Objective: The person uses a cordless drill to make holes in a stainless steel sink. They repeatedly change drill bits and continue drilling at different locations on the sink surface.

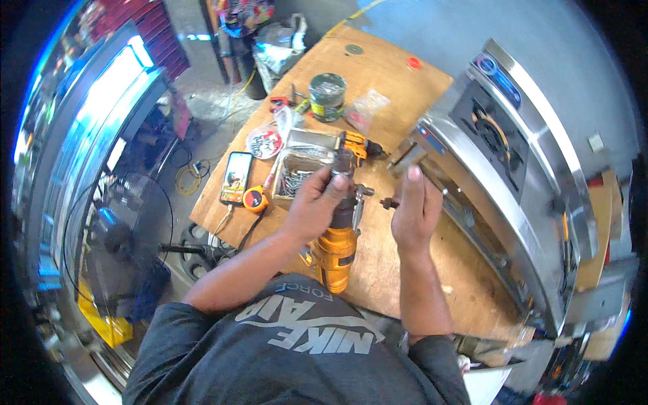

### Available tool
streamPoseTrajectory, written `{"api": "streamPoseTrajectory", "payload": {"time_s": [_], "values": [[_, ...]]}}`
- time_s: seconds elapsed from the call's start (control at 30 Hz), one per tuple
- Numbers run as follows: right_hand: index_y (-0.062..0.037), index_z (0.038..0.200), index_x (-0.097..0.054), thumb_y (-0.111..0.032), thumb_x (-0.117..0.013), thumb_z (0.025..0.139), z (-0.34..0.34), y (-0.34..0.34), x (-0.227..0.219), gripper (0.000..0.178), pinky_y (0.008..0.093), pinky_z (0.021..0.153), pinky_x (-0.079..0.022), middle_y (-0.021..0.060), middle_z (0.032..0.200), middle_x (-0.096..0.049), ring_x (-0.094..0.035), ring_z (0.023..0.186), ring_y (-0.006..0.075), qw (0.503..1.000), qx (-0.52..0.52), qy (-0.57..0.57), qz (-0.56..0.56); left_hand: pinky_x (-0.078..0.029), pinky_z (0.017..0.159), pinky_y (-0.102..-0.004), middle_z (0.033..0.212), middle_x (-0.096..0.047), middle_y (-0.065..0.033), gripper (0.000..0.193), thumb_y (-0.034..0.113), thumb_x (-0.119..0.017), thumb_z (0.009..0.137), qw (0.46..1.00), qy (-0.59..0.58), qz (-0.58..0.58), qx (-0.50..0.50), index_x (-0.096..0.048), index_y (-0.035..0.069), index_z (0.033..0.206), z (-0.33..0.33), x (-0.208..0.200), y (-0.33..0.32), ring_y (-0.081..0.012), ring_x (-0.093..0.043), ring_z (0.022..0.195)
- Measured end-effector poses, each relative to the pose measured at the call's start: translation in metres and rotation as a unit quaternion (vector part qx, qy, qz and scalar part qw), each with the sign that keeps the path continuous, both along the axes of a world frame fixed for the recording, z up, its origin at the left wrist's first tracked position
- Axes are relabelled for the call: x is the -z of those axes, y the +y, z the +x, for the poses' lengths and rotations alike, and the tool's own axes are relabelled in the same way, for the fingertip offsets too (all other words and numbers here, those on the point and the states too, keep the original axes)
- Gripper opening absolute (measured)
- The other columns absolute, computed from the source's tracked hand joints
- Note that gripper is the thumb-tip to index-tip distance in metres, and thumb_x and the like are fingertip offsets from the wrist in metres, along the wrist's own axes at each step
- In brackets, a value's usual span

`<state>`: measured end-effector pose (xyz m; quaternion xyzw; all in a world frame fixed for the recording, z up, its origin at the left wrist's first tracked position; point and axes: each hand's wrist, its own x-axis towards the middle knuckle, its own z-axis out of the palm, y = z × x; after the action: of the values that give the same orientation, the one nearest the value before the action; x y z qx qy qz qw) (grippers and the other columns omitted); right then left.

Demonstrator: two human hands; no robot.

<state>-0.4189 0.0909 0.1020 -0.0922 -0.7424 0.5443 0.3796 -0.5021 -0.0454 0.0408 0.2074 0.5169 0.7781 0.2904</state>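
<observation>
A yellow and black corded-style power drill (335,255) points away from me, its body close to my shirt. My left hand (317,202) is closed around the drill's dark front end, thumb on top near the chuck (344,164). Just right of the drill, my right hand (417,212) is closed in a fist with the thumb up. From its left side sticks the short dark end of a small metal tool, which looks like a chuck key (389,202). The tip is apart from the drill. The fingers hide the rest of it.
A smaller yellow drill (361,145) lies beyond, beside a box of screws (297,172). Left are a phone (235,177) and a tape measure (255,199). A round tin (327,96) stands farther back. A steel gas stove (499,155) fills the wooden table's right side.
</observation>
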Motion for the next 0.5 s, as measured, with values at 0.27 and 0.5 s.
{"api": "streamPoseTrajectory", "payload": {"time_s": [0.27, 0.5], "values": [[-0.0041, 0.075, -0.058, -0.054, -0.046, 0.098, 0.010, -0.005, -0.004, 0.056, 0.0296, 0.057, -0.037, -0.0023, 0.065, -0.046, -0.041, 0.063, 0.0096, 0.902, -0.120, -0.242, -0.338, -0.047, 0.079, -0.0268, 0.094, -0.060, -0.0002, 0.048, 0.049, -0.068, 0.087, 0.995, 0.069, 0.016, 0.076, -0.060, 0.004, 0.103, 0.026, -0.002, -0.009, -0.0094, -0.056, 0.087], [0.0024, 0.078, -0.060, -0.051, -0.046, 0.099, 0.036, 0.020, 0.036, 0.059, 0.0326, 0.059, -0.039, 0.0016, 0.063, -0.047, -0.041, 0.062, 0.0126, 0.918, -0.078, -0.262, -0.287, -0.047, 0.081, -0.0294, 0.096, -0.062, -0.0036, 0.052, 0.051, -0.068, 0.086, 0.989, 0.105, -0.024, 0.103, -0.059, 0.003, 0.103, 0.051, 0.002, 0.010, -0.0132, -0.058, 0.091]]}}
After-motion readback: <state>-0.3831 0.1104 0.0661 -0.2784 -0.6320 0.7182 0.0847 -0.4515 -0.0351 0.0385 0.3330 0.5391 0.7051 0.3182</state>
